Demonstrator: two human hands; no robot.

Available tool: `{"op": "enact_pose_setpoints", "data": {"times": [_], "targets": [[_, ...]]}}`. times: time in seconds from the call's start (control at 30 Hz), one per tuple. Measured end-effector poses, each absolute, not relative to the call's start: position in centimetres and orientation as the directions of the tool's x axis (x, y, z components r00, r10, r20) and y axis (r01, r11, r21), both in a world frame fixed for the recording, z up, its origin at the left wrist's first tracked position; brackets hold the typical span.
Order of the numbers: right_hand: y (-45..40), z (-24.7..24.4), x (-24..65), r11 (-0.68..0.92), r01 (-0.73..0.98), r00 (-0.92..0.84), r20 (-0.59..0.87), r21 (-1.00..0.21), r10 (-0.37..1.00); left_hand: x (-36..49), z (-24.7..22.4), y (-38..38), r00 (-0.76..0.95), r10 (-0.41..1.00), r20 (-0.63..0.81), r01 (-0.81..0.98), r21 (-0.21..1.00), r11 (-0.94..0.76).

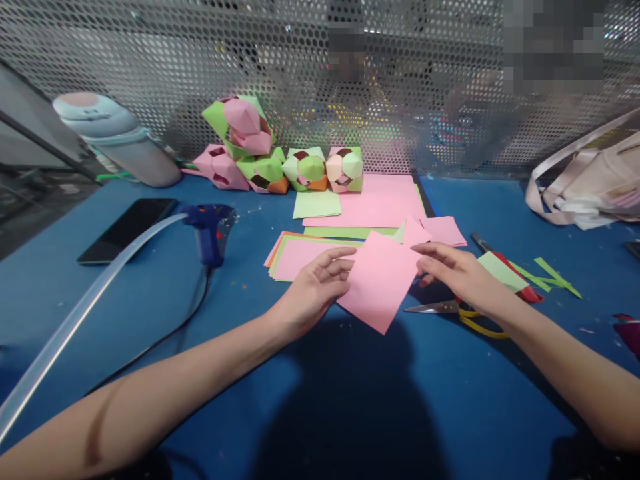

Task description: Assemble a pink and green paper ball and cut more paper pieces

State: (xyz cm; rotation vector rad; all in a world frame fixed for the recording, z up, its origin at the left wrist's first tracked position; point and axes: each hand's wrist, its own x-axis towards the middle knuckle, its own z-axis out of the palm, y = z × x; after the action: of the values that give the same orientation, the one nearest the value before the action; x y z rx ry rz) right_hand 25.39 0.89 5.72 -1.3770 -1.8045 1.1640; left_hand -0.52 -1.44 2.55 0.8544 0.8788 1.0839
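A pink square of paper [383, 283] is held up over the table, turned so that one corner points down. My left hand [325, 280] pinches its left edge between thumb and fingers. At the paper's right corner, my right hand [447, 267] closes thumb and fingertips on it. Behind the square lie a small pink piece [416, 233] and a pink sheet [444, 231]. Scissors with yellow handles [450, 308] rest below my right hand. Left of the paper is a fanned stack of pink, green and orange sheets [300, 259].
Several folded paper balls [305, 168] are piled against the perforated metal screen [390, 80]. On the left are a blue glue gun [210, 233] with a long clear glue stick [90, 317], a phone [127, 230] and a bottle [120, 137]. Green strips [555, 277] and a bag [595, 167] are on the right.
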Motion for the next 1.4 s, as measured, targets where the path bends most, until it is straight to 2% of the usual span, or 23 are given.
{"op": "enact_pose_setpoints", "data": {"times": [0.07, 0.17, 0.4, 0.53, 0.73, 0.83, 0.93, 1.07, 1.13, 1.2, 1.3, 1.4], "targets": [[0.7, 4.9, 24.7, -0.009, 0.369, -0.305, -0.130, -0.929, 0.944, -0.3, 2.5, -2.0, 0.293, 0.938, -0.187, -0.248, 0.932, 0.264], [0.1, 4.1, 24.3, -0.014, 0.399, -0.352, -0.167, -0.917, 0.921, 0.0, 2.4, -2.5, 0.340, 0.913, -0.225, -0.089, 0.959, 0.270], [-1.3, 3.4, 22.8, 0.178, 0.519, -0.433, -0.077, -0.836, 0.898, 0.3, 1.8, -2.3, 0.285, 0.945, -0.161, 0.036, 0.987, 0.157], [-1.4, 3.4, 22.9, 0.314, 0.575, -0.499, -0.020, -0.755, 0.867, 0.2, 2.0, -2.2, 0.260, 0.945, -0.201, 0.111, 0.978, 0.178], [-0.6, 4.1, 24.6, 0.501, 0.635, -0.660, -0.077, -0.588, 0.748, -0.4, 2.0, -1.6, 0.202, 0.955, -0.216, 0.115, 0.974, 0.196], [-0.9, 3.5, 24.5, 0.555, 0.634, -0.682, -0.050, -0.539, 0.730, -0.2, 2.0, -1.7, 0.234, 0.960, -0.156, 0.234, 0.967, 0.101], [-1.5, 2.4, 23.8, 0.614, 0.581, -0.710, 0.036, -0.534, 0.703, 0.2, 1.9, -2.1, 0.308, 0.950, -0.058, 0.369, 0.927, -0.063], [-1.9, 2.0, 23.2, 0.640, 0.522, -0.717, 0.116, -0.563, 0.687, 0.2, 1.7, -2.3, 0.436, 0.894, 0.100, 0.375, 0.884, -0.281], [-1.6, 2.5, 23.5, 0.642, 0.528, -0.714, 0.119, -0.556, 0.690, -0.2, 1.5, -2.1, 0.385, 0.922, 0.047, 0.371, 0.907, -0.201], [-1.1, 3.3, 24.2, 0.656, 0.550, -0.732, 0.079, -0.517, 0.677, -0.7, 1.5, -1.7, 0.290, 0.954, -0.078, 0.321, 0.947, -0.021], [-0.1, 4.6, 25.6, 0.649, 0.602, -0.755, -0.065, -0.465, 0.653, -1.3, 1.6, -0.8, 0.210, 0.953, -0.217, 0.169, 0.968, 0.183], [0.6, 5.3, 27.0, 0.651, 0.627, -0.768, -0.200, -0.427, 0.608, -1.5, 1.8, -0.3, 0.176, 0.948, -0.264, 0.056, 0.964, 0.258]]}}
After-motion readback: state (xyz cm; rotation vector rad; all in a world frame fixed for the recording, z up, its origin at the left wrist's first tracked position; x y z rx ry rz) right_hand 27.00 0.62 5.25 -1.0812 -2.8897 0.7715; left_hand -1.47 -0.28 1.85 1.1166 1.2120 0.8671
